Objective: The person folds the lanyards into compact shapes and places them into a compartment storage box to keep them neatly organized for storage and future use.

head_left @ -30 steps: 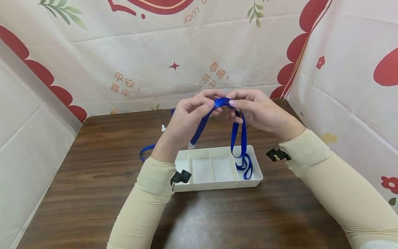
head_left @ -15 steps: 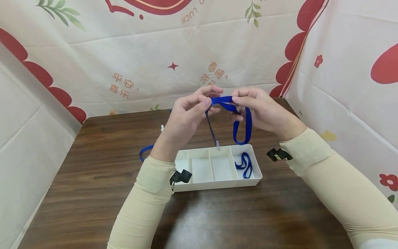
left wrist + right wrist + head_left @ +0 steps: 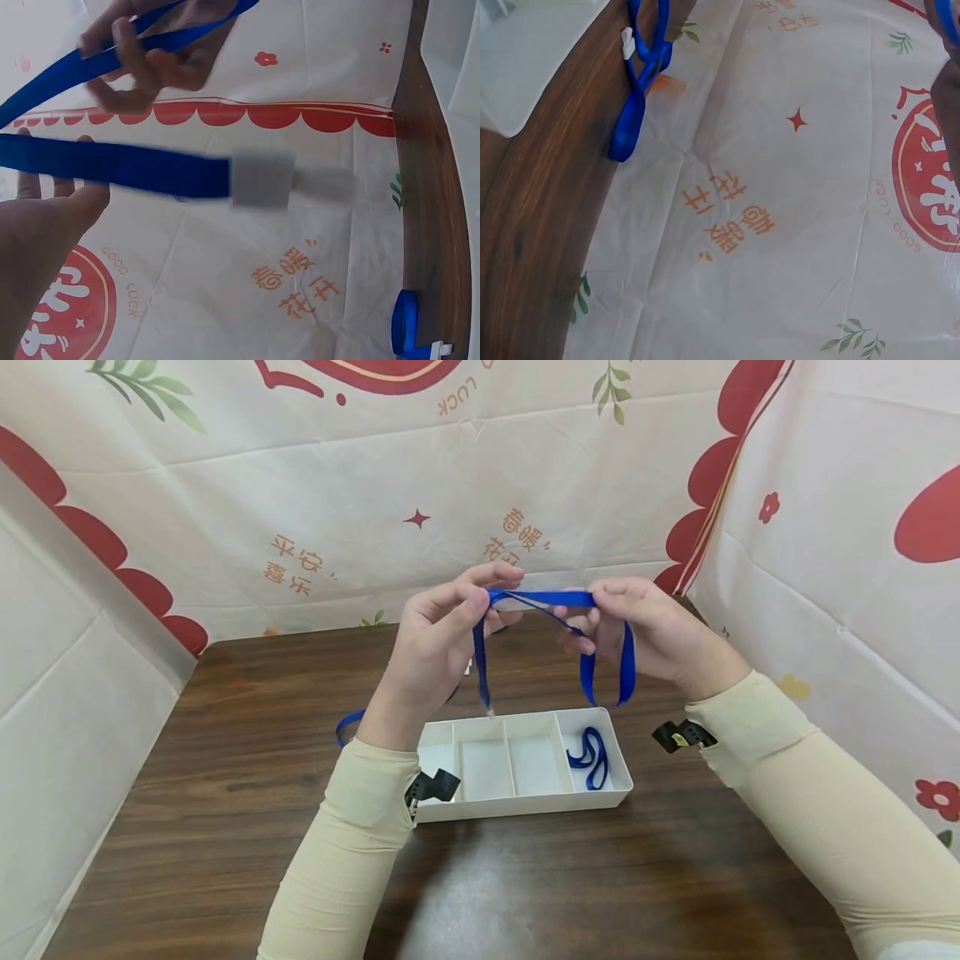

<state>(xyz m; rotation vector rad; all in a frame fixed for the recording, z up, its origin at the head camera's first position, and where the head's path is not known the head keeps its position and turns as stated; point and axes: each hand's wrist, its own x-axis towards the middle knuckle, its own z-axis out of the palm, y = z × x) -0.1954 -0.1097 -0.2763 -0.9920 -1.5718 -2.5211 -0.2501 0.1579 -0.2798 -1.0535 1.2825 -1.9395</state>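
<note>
In the head view, a blue lanyard (image 3: 551, 598) is held up above the white tray, stretched between both hands. My left hand (image 3: 438, 639) pinches it between thumb and forefinger, and one strap hangs from there. My right hand (image 3: 645, 618) pinches the other end; a loop droops below its fingers. The hanging strap ends in a white clip, large and blurred in the left wrist view as the white clip (image 3: 262, 180). Another blue lanyard (image 3: 594, 760) lies coiled in the tray's rightmost compartment.
The divided white tray (image 3: 525, 810) stands on the dark wooden table (image 3: 480, 893). Left of it lies another blue strap (image 3: 348, 722), partly hidden by my left arm. Patterned cloth (image 3: 360, 485) hangs behind the table and at the right.
My hands have moved apart, left hand leftward and right hand rightward, drawing the lanyard between them straighter. The drooping loop has lifted clear of the tray and shifted right.
</note>
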